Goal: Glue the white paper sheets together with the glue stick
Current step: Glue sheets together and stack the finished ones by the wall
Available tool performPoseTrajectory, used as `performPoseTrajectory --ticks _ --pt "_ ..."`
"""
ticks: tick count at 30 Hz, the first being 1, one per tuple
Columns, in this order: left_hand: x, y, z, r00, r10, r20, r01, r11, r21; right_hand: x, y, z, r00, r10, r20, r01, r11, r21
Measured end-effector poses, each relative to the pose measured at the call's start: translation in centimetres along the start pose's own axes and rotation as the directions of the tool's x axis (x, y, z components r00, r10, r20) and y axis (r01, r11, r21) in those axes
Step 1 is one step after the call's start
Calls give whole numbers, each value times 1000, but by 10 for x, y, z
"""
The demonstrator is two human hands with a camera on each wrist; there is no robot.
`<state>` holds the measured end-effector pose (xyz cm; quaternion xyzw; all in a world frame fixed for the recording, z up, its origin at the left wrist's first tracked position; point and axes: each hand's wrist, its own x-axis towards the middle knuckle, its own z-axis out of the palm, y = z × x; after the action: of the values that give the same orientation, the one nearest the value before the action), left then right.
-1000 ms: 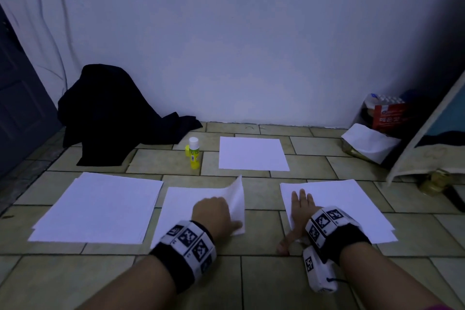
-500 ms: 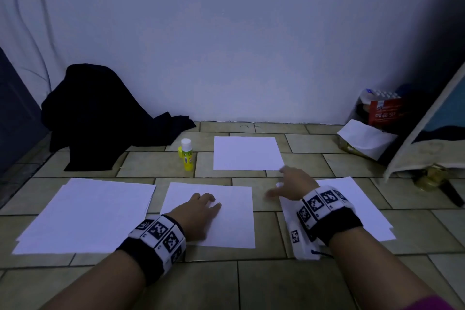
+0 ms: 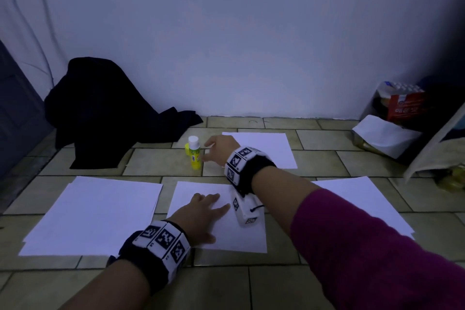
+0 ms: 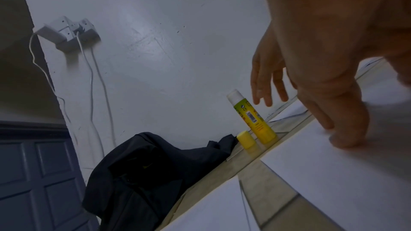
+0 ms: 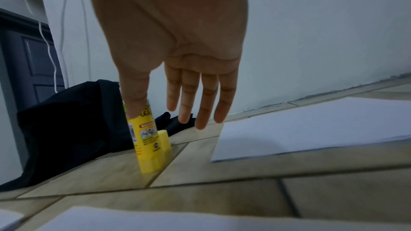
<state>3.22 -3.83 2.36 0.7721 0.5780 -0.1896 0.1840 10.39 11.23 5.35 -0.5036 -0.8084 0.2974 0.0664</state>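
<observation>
A yellow glue stick [image 3: 195, 156] [image 4: 252, 118] [image 5: 146, 140] stands upright and uncapped on the tiled floor, its yellow cap [image 4: 245, 139] [image 5: 164, 140] beside it. My right hand [image 3: 219, 150] [image 5: 177, 94] reaches in from the right with straight, spread fingers, just short of the stick and holding nothing. My left hand [image 3: 201, 214] [image 4: 338, 111] lies flat on the middle white sheet [image 3: 239, 236], fingertips pressing it. Another sheet [image 3: 271, 148] [image 5: 311, 129] lies behind the right hand. A stack of sheets [image 3: 93, 214] is at the left, another stack [image 3: 364, 204] at the right.
A black garment [image 3: 100, 113] is heaped against the wall at the back left. A red-labelled pack [image 3: 402, 106] and crumpled paper [image 3: 385, 133] sit in the back right corner by a leaning board [image 3: 437, 138]. A door [image 3: 15, 113] is at the left.
My right hand left the right stack and travelled forward and left to the glue stick. My left hand let the middle sheet's raised corner down and now lies flat on it.
</observation>
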Motion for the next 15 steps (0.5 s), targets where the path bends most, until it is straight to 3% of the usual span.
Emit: performPoseTrajectory --ticks 5,10,13,15 --pt "2 0 1 1000 -11 20 11 1000 -9 12 -16 6 997 -76 3 76 995 -71" --pt "5 -3 4 999 -10 41 10 1000 -18 12 -7 2 999 -41 5 41 999 1" --pt "5 -1 7 999 -25 45 26 999 -34 1 6 -8 1000 -4 16 0 972 234" --pt "7 2 9 998 -53 35 54 998 -29 -12 16 -16 998 16 65 -43 899 435"
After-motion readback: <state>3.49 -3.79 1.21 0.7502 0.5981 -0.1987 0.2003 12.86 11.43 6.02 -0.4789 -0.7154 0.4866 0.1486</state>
